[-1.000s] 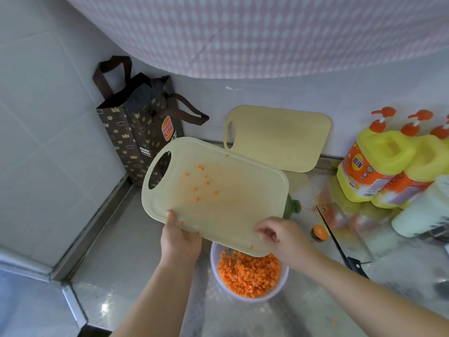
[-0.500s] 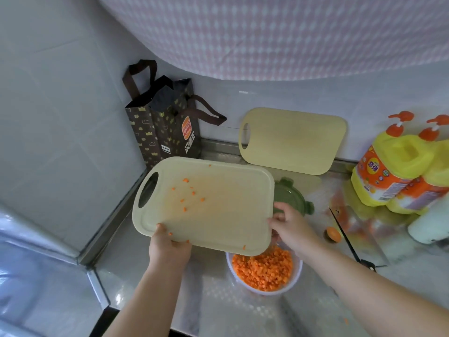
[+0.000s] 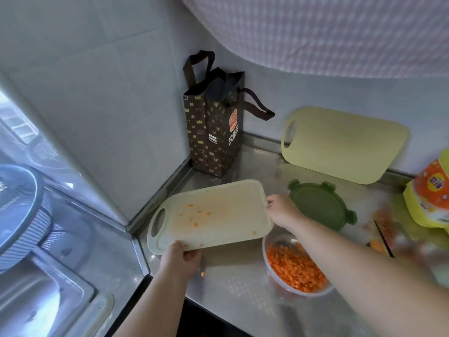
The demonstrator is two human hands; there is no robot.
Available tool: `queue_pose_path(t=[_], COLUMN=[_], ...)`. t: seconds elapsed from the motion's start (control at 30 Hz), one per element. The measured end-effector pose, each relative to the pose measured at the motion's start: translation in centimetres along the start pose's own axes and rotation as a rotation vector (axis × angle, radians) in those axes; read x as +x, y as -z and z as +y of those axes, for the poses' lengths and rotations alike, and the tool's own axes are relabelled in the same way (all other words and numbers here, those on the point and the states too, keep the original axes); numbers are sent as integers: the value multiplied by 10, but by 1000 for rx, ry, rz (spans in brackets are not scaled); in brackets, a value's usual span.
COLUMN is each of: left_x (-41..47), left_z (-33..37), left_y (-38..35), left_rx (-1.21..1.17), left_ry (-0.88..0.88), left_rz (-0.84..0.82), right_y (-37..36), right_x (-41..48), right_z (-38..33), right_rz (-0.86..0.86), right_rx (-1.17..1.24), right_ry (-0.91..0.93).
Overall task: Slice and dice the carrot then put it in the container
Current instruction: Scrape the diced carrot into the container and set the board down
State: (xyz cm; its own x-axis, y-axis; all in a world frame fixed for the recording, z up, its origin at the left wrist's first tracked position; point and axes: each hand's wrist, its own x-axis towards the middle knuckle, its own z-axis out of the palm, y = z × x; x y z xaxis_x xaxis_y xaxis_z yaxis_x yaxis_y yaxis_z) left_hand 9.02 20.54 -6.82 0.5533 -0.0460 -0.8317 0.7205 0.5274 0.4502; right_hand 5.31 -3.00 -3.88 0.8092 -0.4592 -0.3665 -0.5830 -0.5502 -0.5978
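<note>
I hold a pale cutting board (image 3: 226,215) nearly flat above the steel counter, left of the container. My left hand (image 3: 181,259) grips its near edge and my right hand (image 3: 281,211) grips its right edge. A few carrot bits (image 3: 194,216) cling to the board. The clear round container (image 3: 269,242) sits on the counter under my right forearm, filled with diced carrot (image 3: 295,269). One carrot bit (image 3: 202,274) lies on the counter by my left hand.
A green lid (image 3: 320,205) lies behind the container. A second board (image 3: 345,144) leans on the back wall beside a dark paper bag (image 3: 213,132). A knife (image 3: 384,239), a carrot end (image 3: 376,245) and yellow bottles (image 3: 430,193) are at right. A sink (image 3: 48,276) is at left.
The board has swung down from its tilt over the container to nearly flat and moved left off it. My view has turned left, bringing the sink into sight.
</note>
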Motion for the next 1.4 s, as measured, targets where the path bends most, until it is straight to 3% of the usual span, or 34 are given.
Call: queue_pose_path(t=[0.13, 0.37, 0.6, 0.93, 1.1, 1.17, 1.4], left_x=[1, -9, -4, -5, -11, -21, -34], left_z=[3, 3, -14, -44, -54, -59, -78], left_y=[-1, -4, -24, -50, -68, -79, -99], left_rx=[19, 382, 183, 318, 462, 578, 1464], left_ry=[147, 259, 256, 314, 215, 129, -366], left_rz=[-59, -162, -192, -150, -211, -272, -600], right_y=[0, 5, 19, 32, 60, 71, 72], right_x=[13, 16, -4, -27, -25, -19, 0], right_z=[-5, -9, 21, 71, 81, 95, 129], right_rz=[64, 75, -13, -27, -49, -9, -145], right_rx=[-161, -287, -248, -243, -49, -121, -544], right_ry=[-36, -89, -62, 64, 111, 94, 78])
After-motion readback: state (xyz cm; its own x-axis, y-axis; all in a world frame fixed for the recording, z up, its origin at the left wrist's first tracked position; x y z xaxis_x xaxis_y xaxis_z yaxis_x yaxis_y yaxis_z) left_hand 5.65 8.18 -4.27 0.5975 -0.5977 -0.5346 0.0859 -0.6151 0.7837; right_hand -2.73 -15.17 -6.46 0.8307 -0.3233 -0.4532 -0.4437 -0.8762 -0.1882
